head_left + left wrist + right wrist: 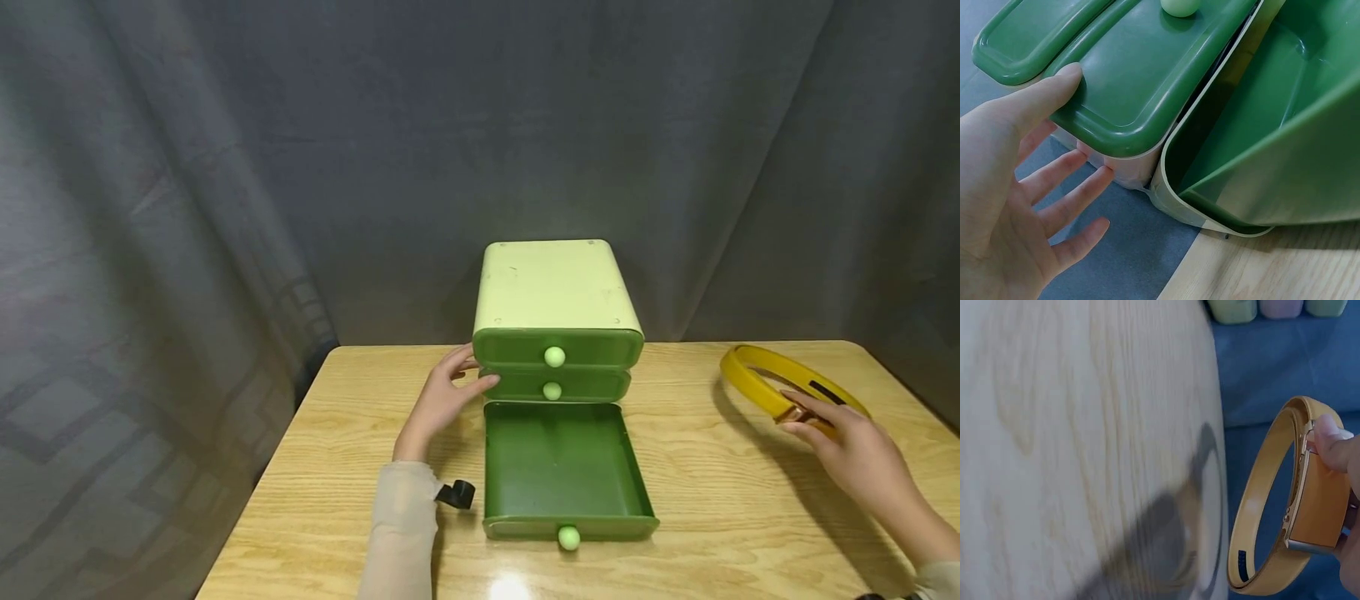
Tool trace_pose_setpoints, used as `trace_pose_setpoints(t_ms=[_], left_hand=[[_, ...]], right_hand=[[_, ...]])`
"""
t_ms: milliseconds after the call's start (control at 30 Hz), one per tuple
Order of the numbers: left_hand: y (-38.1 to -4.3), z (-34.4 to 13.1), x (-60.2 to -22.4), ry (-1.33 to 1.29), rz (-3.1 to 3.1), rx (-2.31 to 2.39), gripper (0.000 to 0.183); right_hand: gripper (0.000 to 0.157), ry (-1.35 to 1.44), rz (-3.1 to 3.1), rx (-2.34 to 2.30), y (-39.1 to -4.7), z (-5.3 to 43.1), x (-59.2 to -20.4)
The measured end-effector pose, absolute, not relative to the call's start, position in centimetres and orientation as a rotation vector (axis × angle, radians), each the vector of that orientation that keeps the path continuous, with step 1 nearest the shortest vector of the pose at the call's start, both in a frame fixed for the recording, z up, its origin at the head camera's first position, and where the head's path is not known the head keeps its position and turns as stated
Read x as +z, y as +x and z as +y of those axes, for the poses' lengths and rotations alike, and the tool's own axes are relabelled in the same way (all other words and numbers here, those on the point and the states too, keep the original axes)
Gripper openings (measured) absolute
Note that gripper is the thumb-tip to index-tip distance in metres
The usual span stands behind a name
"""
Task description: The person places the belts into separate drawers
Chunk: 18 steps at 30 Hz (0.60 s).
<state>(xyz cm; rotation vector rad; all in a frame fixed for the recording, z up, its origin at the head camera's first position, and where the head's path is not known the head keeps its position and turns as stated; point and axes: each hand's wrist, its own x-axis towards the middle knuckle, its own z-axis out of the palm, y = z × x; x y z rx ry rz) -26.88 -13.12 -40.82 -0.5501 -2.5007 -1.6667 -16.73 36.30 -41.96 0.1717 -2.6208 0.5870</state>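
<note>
A small cabinet (555, 283) with a pale top and green drawers stands on the table. Its bottom drawer (562, 467) is pulled out and holds nothing; the two upper drawers are closed. My left hand (438, 404) is at the cabinet's left side. In the left wrist view, the thumb (1063, 84) rests on the corner of the middle drawer front (1122, 94), while the other fingers extend along the side wall. My right hand (866, 454) grips a coiled yellow belt (738, 375) by its gold-edged buckle (1317, 509), raised above the table at the right.
The wooden table (360, 483) spans the front, with a dark grey curtain (420, 167) behind it. Several pastel objects (1232, 309) show beyond the table edge in the right wrist view. Light green round knobs (569, 538) stick out from the drawer fronts.
</note>
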Motion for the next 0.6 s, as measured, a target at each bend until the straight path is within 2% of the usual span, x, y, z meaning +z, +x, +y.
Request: trace_pose_setpoints(t_ms=[433,600], left_hand=[[-27.0,-13.2,-40.9,-0.554,-2.48,-1.682,0.052],[-27.0,-13.1,-41.0,-0.553,-2.479,-1.683,0.052]], right_hand=[[0.041,0.202,-2.565,0.568,-14.6,33.5,-40.7],[0.044,0.255,-2.528,0.524,-13.8,32.9,-40.3]])
